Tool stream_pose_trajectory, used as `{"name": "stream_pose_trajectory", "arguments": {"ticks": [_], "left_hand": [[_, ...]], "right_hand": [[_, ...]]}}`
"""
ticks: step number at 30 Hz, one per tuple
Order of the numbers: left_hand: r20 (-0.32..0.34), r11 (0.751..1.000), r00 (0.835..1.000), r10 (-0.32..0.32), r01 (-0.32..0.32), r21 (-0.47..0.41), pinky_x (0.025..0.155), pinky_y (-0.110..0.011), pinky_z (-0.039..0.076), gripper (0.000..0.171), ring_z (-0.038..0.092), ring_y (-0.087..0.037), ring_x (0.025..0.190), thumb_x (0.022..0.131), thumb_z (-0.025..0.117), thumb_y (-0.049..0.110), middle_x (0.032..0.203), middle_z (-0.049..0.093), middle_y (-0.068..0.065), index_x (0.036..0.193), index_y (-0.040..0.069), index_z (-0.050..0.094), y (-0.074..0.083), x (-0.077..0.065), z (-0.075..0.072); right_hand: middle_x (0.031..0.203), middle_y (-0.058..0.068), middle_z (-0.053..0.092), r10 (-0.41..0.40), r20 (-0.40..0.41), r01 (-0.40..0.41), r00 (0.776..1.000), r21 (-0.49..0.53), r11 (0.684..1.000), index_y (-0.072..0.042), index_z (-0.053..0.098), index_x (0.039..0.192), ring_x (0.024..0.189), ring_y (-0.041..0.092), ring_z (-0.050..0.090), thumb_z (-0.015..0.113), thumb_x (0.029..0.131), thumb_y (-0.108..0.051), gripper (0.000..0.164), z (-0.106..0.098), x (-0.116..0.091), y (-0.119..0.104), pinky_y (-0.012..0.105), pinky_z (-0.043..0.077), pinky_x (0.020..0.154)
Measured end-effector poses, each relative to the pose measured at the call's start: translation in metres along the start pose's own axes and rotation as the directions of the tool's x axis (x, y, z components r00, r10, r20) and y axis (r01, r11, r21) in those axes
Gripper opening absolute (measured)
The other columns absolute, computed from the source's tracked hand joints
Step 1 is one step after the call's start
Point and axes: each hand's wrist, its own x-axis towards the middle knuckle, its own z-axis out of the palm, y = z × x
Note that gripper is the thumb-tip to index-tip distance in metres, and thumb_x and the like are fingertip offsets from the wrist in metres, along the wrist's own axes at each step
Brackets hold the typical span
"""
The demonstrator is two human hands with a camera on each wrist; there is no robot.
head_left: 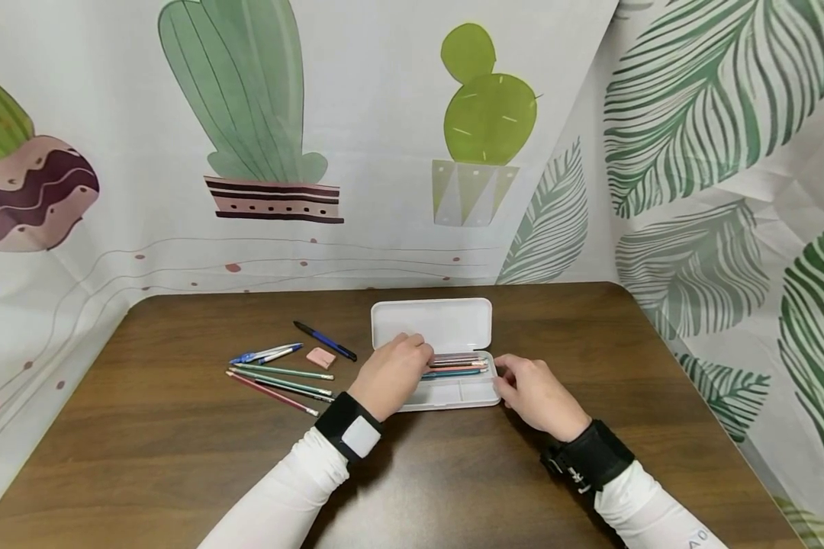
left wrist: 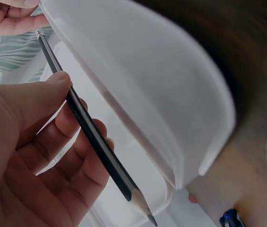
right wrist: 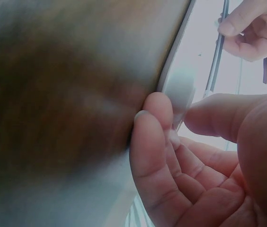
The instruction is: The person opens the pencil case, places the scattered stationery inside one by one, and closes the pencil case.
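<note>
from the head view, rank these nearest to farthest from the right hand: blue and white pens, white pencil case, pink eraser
1. White pencil case: nearest, its right end at the fingers of the right hand.
2. Pink eraser: on the table, left of the case.
3. Blue and white pens: farthest, left of the eraser.

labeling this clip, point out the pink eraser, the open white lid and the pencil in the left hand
Pink eraser (head_left: 321, 357): head view, middle of its top.
Open white lid (head_left: 431, 323): head view, middle of its inner face.
Pencil (left wrist: 103, 149): left wrist view, its striped shaft.
</note>
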Motion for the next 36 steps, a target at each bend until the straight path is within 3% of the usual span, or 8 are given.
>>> {"name": "stream_pose_trajectory", "arguments": {"ticks": [25, 36], "left_hand": [[0.095, 1.000, 0.995, -0.022, 0.023, -0.014, 0.075, -0.030, 0.060, 0.006, 0.068, -0.018, 0.091, 0.093, 0.082, 0.014, 0.092, 0.070, 0.002, 0.094, 0.014, 0.077, 0.005, 0.006, 0.013], [0.105, 0.996, 0.994, 0.007, 0.002, -0.088, 0.080, -0.031, 0.059, 0.004, 0.069, -0.019, 0.091, 0.093, 0.081, 0.010, 0.090, 0.071, 0.001, 0.094, 0.014, 0.080, 0.002, 0.009, 0.016]], "right_hand": [[0.083, 0.000, 0.068, -0.001, 0.005, 0.001, 1.000, 0.001, 1.000, 0.005, 0.068, 0.126, 0.065, 0.008, 0.057, 0.068, 0.101, -0.007, 0.027, 0.000, 0.000, 0.000, 0.028, 0.051, 0.061], [0.082, -0.001, 0.067, -0.002, -0.003, 0.002, 1.000, -0.004, 1.000, 0.004, 0.069, 0.125, 0.065, 0.008, 0.057, 0.068, 0.101, -0.007, 0.027, 0.001, 0.001, 0.001, 0.028, 0.051, 0.060]]}}
